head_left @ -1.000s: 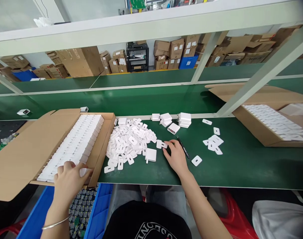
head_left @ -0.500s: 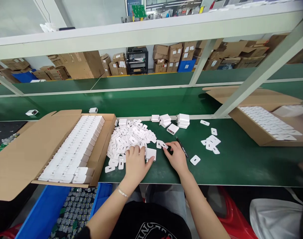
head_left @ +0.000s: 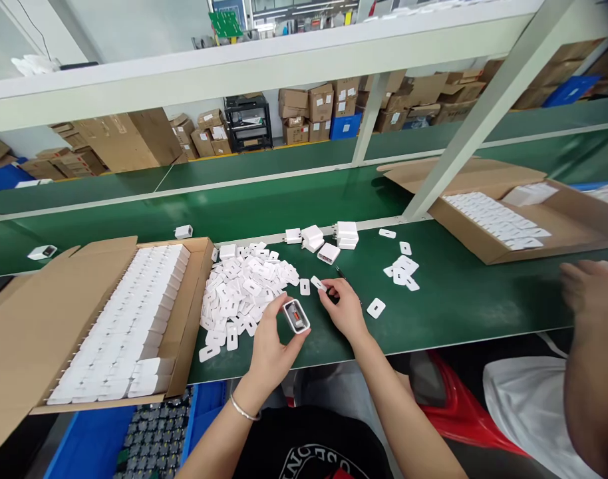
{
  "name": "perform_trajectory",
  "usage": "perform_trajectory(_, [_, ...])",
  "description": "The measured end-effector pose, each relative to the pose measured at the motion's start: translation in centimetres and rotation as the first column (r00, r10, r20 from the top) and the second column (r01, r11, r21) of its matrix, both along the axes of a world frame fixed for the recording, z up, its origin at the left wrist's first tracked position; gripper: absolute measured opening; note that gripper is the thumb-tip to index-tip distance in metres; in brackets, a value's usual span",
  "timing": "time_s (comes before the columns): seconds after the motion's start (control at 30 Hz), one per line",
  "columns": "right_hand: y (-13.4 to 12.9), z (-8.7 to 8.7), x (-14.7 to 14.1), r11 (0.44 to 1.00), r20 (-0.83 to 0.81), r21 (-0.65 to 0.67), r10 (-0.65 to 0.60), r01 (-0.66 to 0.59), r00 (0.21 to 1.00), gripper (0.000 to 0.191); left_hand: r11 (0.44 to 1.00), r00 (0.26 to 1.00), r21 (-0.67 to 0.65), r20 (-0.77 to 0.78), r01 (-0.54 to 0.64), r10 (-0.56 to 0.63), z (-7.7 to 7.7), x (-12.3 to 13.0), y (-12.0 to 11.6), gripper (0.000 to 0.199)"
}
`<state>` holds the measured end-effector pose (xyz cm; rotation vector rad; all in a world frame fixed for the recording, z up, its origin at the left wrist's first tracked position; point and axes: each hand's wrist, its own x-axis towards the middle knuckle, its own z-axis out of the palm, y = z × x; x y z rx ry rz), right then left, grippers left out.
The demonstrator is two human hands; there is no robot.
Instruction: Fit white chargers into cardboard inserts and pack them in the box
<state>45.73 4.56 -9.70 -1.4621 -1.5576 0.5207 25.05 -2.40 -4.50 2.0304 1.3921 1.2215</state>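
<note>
The left hand (head_left: 274,346) is clamping a white housing (head_left: 297,316) between thumb and fingers, its open end (something orange is showing inside) facing up. At the housing's one o'clock, the right hand (head_left: 344,307) is pinching a small slotted plate (head_left: 318,283). A plate pile (head_left: 249,283) is lying at ten o'clock on the green surface (head_left: 328,346), a filled carton (head_left: 187,332) sitting at nine.

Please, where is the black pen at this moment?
In the head view, the black pen lies on the green table, right of the big pile of white plates, partly hidden behind the right hand.
</note>
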Motion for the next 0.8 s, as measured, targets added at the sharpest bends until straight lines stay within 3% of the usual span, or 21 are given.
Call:
perform_trajectory(0.1, [-0.1, 0.3, 0.1, 0.999, -0.059, 0.018, -0.034, 0.035, 0.998, 0.022, 0.999, 0.991, -0.010, 0.132, -0.035, 0.036, 0.3, -0.4, -1.2, 0.059])
perform_trajectory(0.27, [-2.0, 1.8, -0.9, 0.993, -0.171, 0.073, -0.077, 0.091, 0.982, 0.021, 0.997, 0.979, 0.036, 0.198, -0.062, 0.053, 0.2, -0.8, -1.6, 0.061])
perform_trajectory(0.47, [-7.1, 5.6, -4.6, 0.995, -0.356, 0.101, 0.058, -0.024, 0.933, 0.023, 0.994, 0.985, 0.062, 0.154, -0.084, 0.074, 0.0, -1.1, -1.9, 0.058])
perform_trajectory(0.57, [-8.4, 6.9, -5.8, 0.992, -0.341, 0.107, 0.100, -0.067, 0.935, 0.025, 0.995, 0.982, 0.028, 0.167, -0.091, 0.085, -0.1, -1.1, -2.0, 0.056])
perform_trajectory(0.8, [-8.2, 7.8, -5.1, 0.995, -0.225, 0.098, 0.025, -0.003, 0.974, 0.024, 0.995, 0.974, -0.042, 0.208, -0.087, 0.094, -0.4, -1.3, -2.0, 0.047])
